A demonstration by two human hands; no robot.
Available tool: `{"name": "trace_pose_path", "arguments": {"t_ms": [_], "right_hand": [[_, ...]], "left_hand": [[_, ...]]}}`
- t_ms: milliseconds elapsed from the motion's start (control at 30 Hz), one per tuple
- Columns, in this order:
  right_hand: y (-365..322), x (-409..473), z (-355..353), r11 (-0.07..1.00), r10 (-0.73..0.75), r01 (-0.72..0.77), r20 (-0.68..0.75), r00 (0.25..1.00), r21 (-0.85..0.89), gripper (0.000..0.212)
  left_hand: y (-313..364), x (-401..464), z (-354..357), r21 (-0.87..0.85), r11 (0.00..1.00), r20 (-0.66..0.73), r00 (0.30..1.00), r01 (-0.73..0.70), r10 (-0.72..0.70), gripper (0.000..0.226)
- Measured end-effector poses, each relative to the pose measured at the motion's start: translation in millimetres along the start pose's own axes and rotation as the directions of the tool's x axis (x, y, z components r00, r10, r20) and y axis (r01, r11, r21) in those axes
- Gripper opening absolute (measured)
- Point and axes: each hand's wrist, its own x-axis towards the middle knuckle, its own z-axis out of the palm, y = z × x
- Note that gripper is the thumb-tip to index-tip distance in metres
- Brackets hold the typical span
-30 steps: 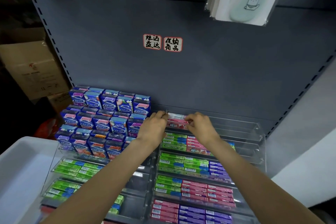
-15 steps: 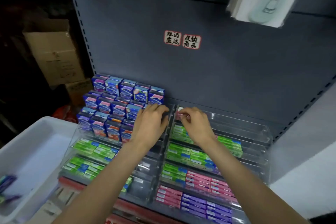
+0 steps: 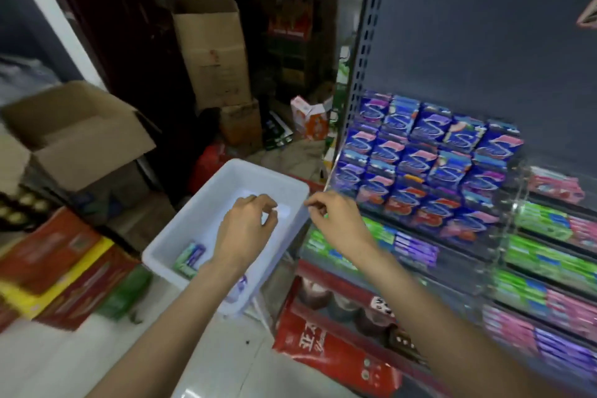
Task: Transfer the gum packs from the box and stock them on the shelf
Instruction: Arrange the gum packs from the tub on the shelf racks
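A white plastic box stands at the lower middle, left of the shelf. Inside it lie green and purple gum packs, and another pack shows beside my forearm. My left hand hovers over the box with loosely curled fingers and holds nothing. My right hand hangs at the box's right rim, fingers loosely curled, with nothing in it. The clear tiered shelf rack on the right carries rows of green, pink and purple gum packs and blue boxed gum.
Open cardboard boxes stand at the left, and a tall one at the back. Red and yellow cartons lie at the lower left. A red display case sits under the rack. White floor shows at the bottom.
Both hands left the rack's top tier, where they set pink packs, and came down left to the white box. The view swung left and down with them.
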Motion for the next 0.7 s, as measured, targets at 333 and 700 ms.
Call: {"name": "trace_pose_path", "arguments": {"t_ms": [333, 700], "right_hand": [[-38.0, 70.5, 165.8, 0.988, 0.142, -0.155, 0.324, 0.935, 0.014, 0.03], [-8.5, 87.1, 284.4, 0.917, 0.399, -0.33, 0.51, 0.762, -0.224, 0.076]], "left_hand": [[-189.5, 10.6, 13.4, 0.142, 0.94, 0.335, 0.878, 0.311, -0.341, 0.031], [-261.9, 21.0, 64.4, 0.377, 0.909, 0.641, 0.658, 0.179, -0.395, 0.106]]}}
